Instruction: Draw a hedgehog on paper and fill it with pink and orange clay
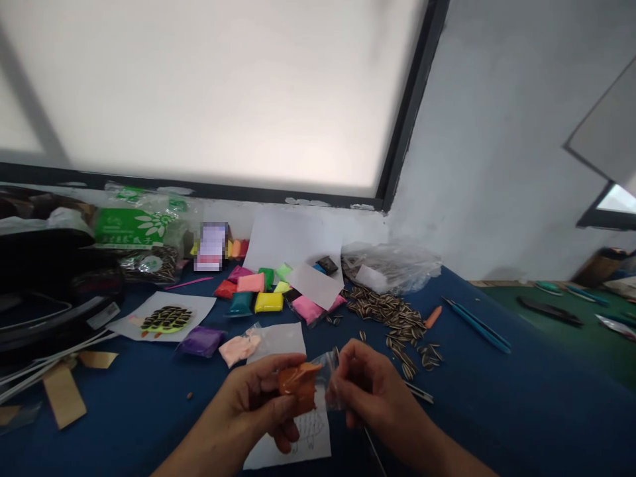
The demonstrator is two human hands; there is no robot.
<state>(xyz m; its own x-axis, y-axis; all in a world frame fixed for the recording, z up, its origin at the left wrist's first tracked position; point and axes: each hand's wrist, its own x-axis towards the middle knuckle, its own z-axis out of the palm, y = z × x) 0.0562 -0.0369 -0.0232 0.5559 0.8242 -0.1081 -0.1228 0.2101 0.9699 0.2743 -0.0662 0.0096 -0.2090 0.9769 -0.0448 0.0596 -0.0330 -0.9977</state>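
Pinched in my left hand [258, 404] is a small packet of orange modelling clay [298, 387], its clear plastic wrapper reaching to the right. My right hand [365, 387] closes its fingers on the wrapper's clear end [328, 377]. Beneath both hands lies a white paper sheet with a pencil drawing [311, 430], partly covered by them. Just beyond my left hand are a pale peach clay packet [241, 348] and a purple clay packet [201, 341]. Tweezers [420, 392] lie beside my right hand, partly hidden by it.
Striped sunflower seeds [387, 315] spill from a clear bag [397, 265]. Several coloured clay packets, such as a yellow one [269, 302], sit mid-table. A seed-covered clay figure [166, 320] rests on paper at left. Blue tweezers [477, 324] and an orange clay piece [434, 317] lie right.
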